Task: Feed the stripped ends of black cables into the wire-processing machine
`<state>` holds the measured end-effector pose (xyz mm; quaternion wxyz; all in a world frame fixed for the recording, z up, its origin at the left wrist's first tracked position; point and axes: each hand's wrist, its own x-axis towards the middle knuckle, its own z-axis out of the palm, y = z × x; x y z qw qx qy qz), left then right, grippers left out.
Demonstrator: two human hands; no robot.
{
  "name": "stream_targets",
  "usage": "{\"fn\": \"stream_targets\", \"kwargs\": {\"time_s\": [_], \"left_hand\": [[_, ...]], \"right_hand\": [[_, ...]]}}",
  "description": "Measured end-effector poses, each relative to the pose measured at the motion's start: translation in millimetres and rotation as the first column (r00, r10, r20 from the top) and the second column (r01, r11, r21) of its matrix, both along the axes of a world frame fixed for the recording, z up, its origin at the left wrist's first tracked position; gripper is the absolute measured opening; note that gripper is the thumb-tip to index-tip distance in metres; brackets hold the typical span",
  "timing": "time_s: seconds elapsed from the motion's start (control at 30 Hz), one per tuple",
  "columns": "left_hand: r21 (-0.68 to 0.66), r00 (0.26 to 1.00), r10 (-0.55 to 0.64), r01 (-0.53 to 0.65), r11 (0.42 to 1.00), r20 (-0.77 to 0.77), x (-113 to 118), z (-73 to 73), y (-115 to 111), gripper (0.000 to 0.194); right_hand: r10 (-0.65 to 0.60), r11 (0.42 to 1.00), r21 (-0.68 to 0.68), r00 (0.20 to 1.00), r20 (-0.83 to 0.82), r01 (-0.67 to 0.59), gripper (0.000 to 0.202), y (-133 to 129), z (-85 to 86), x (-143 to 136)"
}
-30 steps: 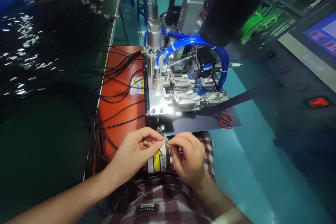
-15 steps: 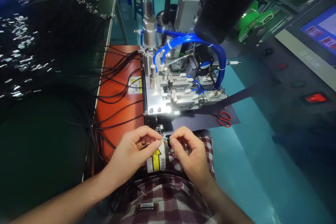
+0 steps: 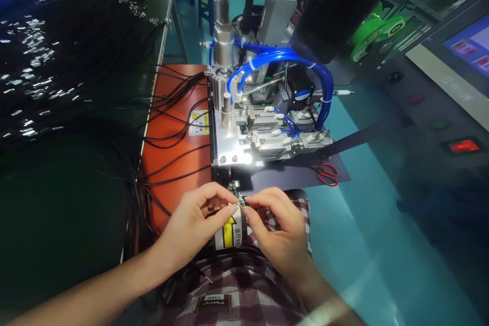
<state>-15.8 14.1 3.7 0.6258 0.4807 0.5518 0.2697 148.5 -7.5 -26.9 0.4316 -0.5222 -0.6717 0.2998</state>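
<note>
My left hand (image 3: pixel 194 219) pinches a cable end between thumb and forefinger, its thin coloured wires (image 3: pixel 240 202) fanning out to the right. My right hand (image 3: pixel 280 221) meets them from the other side, thumb and forefinger closed about the wire tips. The fingers hide most of the wires and where each one runs. Right beneath the hands is a white label (image 3: pixel 229 234) with a yellow arrow. A metal machine plate (image 3: pixel 228 147) stands just beyond the fingertips.
Black cables (image 3: pixel 178 140) lie across an orange surface (image 3: pixel 164 160) and feed into the machine's left side. Blue air hoses (image 3: pixel 282 55) arch over its cylinders. Red-handled snips (image 3: pixel 328 174) rest on the dark board at right. A dark bench (image 3: pixel 76 198) with heaped cables is at left.
My right hand has moved slightly left, and its thumb and forefinger now touch the wires. My left hand keeps its pinch. The view has shifted a little.
</note>
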Motion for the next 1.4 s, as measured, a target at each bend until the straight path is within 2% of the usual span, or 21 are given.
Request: {"fn": "stream_targets", "kwargs": {"time_s": [0.23, 0.37, 0.47, 0.53, 0.57, 0.63, 0.7, 0.77, 0.83, 0.9, 0.97, 1.07, 1.17, 1.27, 1.4], "left_hand": [[0.018, 1.000, 0.000, 0.000, 1.000, -0.006, 0.2, -1.9, -0.4, 0.013], [0.011, 1.000, -0.001, 0.001, 1.000, -0.008, -0.2, -1.2, -0.8, 0.013], [-0.007, 1.000, 0.005, -0.005, 1.000, -0.002, -0.5, -0.3, -0.7, 0.014], [-0.019, 1.000, 0.002, -0.002, 1.000, 0.007, -1.0, 0.5, -0.1, 0.015], [-0.025, 1.000, 0.000, 0.000, 1.000, 0.016, -1.3, 0.7, 0.4, 0.015], [-0.036, 0.999, -0.002, 0.003, 0.999, 0.039, -2.0, 1.0, 1.3, 0.016], [-0.044, 0.998, 0.000, 0.003, 0.999, 0.062, -2.5, 0.5, 2.0, 0.016], [-0.035, 0.998, -0.004, 0.007, 0.999, 0.068, -2.8, -0.7, 1.9, 0.016], [0.002, 0.999, -0.012, 0.012, 1.000, 0.048, -2.9, -2.6, 0.9, 0.014], [0.071, 1.000, -0.020, 0.020, 0.997, 0.002, -2.9, -5.1, -1.1, 0.011], [0.174, 0.998, -0.036, 0.046, 0.984, -0.059, -3.2, -7.6, -3.5, 0.007], [0.323, 0.983, -0.072, 0.123, 0.938, -0.167, -3.7, -9.2, -7.0, 0.008], [0.411, 0.963, -0.096, 0.196, 0.891, -0.251, -3.7, -7.3, -9.1, 0.010], [0.456, 0.952, -0.106, 0.234, 0.859, -0.288, -3.5, -4.9, -10.1, 0.010], [0.438, 0.947, -0.119, 0.247, 0.864, -0.298, -4.3, -5.3, -11.0, 0.010]], "right_hand": [[-0.022, 0.972, 0.231, 0.966, 0.257, -0.040, 0.020, -5.2, -2.5, 4.3], [0.003, 0.975, 0.217, 0.972, 0.234, -0.055, 0.015, -4.3, -3.6, 1.9], [0.027, 0.998, 0.051, 0.998, 0.061, -0.030, 0.009, -3.8, -3.7, -3.1], [-0.002, 0.987, -0.159, 0.990, -0.140, -0.020, 0.008, -3.2, -3.6, -6.0], [-0.026, 0.959, -0.281, 0.968, -0.250, -0.047, 0.010, -2.6, -3.7, -6.9], [-0.076, 0.862, -0.479, 0.894, -0.442, -0.164, 0.015, -0.8, -3.9, -7.4], [-0.103, 0.772, -0.566, 0.822, -0.561, -0.289, 0.020, 1.0, -4.1, -6.6], [-0.094, 0.752, -0.575, 0.810, -0.578, -0.322, 0.021, 1.7, -3.4, -5.1], [-0.048, 0.813, -0.529, 0.875, -0.481, -0.246, 0.017, 0.7, -0.9, -3.2], [0.017, 0.897, -0.418, 0.956, -0.292, -0.143, 0.013, -1.0, 4.2, -0.7], [0.093, 0.952, -0.285, 0.992, -0.084, -0.113, 0.011, -1.5, 11.6, 2.8], [0.205, 0.965, -0.194, 0.968, 0.148, -0.175, 0.009, 2.8, 24.6, 9.3], [0.260, 0.945, -0.258, 0.938, 0.228, -0.199, 0.010, 9.7, 35.7, 13.9], [0.250, 0.944, -0.288, 0.919, 0.304, -0.161, 0.011, 10.6, 41.7, 11.9], [0.167, 0.986, -0.099, 0.834, 0.526, -0.135, 0.014, 1.7, 45.0, 1.7]]}}
